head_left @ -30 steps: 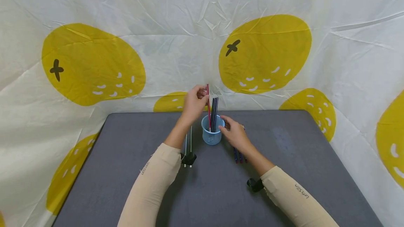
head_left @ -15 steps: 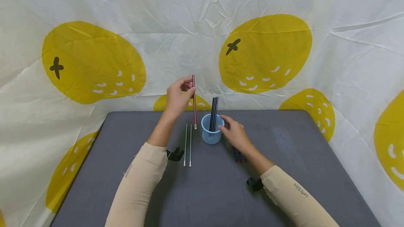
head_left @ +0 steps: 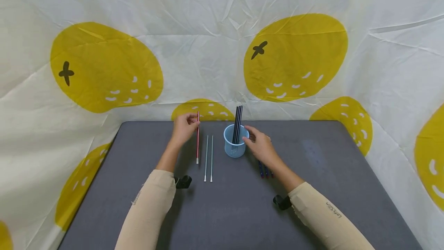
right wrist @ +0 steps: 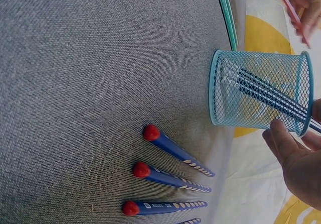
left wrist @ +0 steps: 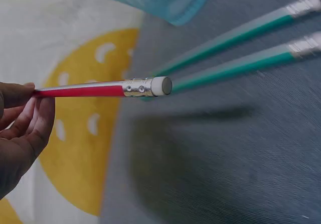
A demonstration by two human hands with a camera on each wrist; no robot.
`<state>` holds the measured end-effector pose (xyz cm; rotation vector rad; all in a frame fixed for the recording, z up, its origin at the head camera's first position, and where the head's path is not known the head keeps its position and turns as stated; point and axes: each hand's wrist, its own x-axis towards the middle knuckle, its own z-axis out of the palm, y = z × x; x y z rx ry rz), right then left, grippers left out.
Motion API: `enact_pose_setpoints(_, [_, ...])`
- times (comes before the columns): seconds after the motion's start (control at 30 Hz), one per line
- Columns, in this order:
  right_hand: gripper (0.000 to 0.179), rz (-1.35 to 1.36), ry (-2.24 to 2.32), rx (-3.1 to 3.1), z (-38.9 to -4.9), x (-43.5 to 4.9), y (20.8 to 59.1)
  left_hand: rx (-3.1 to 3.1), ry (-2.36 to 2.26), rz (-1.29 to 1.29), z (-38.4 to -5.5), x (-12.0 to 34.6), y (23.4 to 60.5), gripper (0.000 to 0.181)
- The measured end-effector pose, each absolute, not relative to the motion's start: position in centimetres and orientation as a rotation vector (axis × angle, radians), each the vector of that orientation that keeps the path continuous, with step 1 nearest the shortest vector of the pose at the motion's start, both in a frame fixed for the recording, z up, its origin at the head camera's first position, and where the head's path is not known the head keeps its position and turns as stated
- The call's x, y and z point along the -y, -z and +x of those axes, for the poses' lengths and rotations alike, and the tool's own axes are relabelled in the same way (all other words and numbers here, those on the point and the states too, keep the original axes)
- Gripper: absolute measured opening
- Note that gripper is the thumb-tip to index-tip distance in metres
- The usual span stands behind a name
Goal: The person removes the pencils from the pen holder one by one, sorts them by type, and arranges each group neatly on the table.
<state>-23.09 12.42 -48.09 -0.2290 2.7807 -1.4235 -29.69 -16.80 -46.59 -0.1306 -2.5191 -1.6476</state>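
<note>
My left hand pinches a red pencil near its upper end, between thumb and fingers. The pencil hangs upright, its white eraser and metal band lowest, over the table left of two green pencils. In the left wrist view its shadow falls on the tabletop. My right hand holds the light blue mesh pencil cup at the right side of its rim. Several dark pencils stand in the cup, leaning slightly, their silver-banded ends at the bottom.
Several blue pencils with red ends lie side by side on the grey table, partly under my right forearm. A white cloth with yellow fruit shapes hangs behind the table's far edge.
My left hand has lifted the red pencil out of the cup, carried it left past the green pencils, and lowered it toward the table. My right hand has stayed on the cup.
</note>
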Motion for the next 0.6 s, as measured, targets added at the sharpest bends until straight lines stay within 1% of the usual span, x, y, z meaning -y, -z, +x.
enact_pose_setpoints(0.27, [0.051,-0.206,1.425,-2.773,-23.2,-12.3,48.1,2.672,1.523,-0.06,-29.5,17.5,51.1,0.028])
enact_pose_setpoints(0.6, [0.05,-0.2,1.41,-2.783,-23.1,-12.4,48.0,2.738,1.612,0.02,-28.6,17.2,53.0,0.027])
